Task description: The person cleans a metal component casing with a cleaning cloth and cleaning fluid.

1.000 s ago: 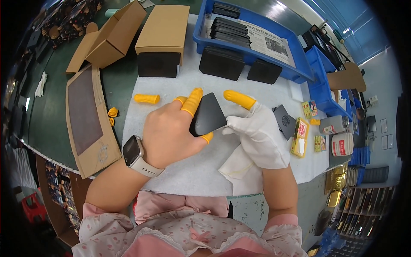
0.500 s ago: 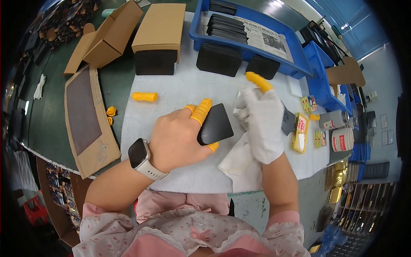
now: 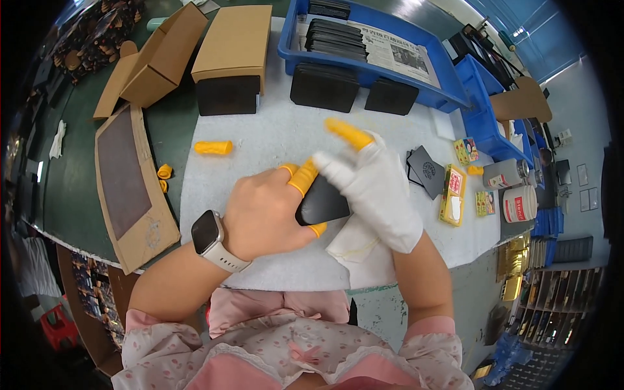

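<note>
My left hand (image 3: pixel 263 205), with yellow finger cots on some fingers, grips a flat black card with rounded corners (image 3: pixel 323 203) by its left side. My right hand (image 3: pixel 380 188) wears a white glove and one yellow finger cot. Its fingers stretch out over the card's upper right part and partly hide it; whether they touch it I cannot tell. Under the right wrist lies a folded white cloth (image 3: pixel 351 250). Just right of the glove rest dark cards (image 3: pixel 428 172), one bearing a round emblem.
Along the back stand a blue tray (image 3: pixel 448 101) with stacked black cards, black stacks (image 3: pixel 324 88) before it, and a cardboard box (image 3: pixel 234 42). To the left lies a cardboard piece (image 3: pixel 156 237). Small yellow boxes (image 3: pixel 453 195) and a white jar (image 3: pixel 519 204) are on the right.
My right hand has swung left from beside the card to over it, its fingers now extended. More of the dark cards on the right shows. My left hand keeps its grip.
</note>
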Motion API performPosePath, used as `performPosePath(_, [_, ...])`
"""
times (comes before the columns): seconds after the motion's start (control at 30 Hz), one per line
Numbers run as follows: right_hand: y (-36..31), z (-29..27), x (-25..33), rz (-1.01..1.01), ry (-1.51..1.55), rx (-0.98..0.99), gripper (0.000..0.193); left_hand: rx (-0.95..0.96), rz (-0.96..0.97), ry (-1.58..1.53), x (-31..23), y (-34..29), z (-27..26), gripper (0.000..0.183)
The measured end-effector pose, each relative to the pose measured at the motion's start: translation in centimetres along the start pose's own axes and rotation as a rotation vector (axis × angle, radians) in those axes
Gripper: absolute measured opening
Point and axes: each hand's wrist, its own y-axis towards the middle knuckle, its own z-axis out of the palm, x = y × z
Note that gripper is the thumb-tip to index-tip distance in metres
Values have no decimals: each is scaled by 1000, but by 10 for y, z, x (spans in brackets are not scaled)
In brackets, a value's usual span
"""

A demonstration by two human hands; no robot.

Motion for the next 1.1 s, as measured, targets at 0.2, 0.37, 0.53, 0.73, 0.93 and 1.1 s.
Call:
performPosePath(0.2, [4,-10,11,164,393,-171,39,-25,-20,-25,5,1,-2,65])
performPosePath(0.37, [-9,7,5,-190,-343,-16,41,-46,-87,-20,8,5,-4,66])
performPosePath(0.53, [-7,-2,10,-73,54,-83,37,-193,-96,9,11,8,-5,57])
performPosePath(0.73, [-9,11,4,-219,-160,-102,44,-99,-146,20,10,6,-8,66])
performPosePath(0.93, [-7,2,18,81,216,-34,44,-174,-217,-97,7,13,-7,74])
performPosePath(1.1, [-2,-6,24,125,355,-134,40,-115,-164,-74,19,19,-12,71])
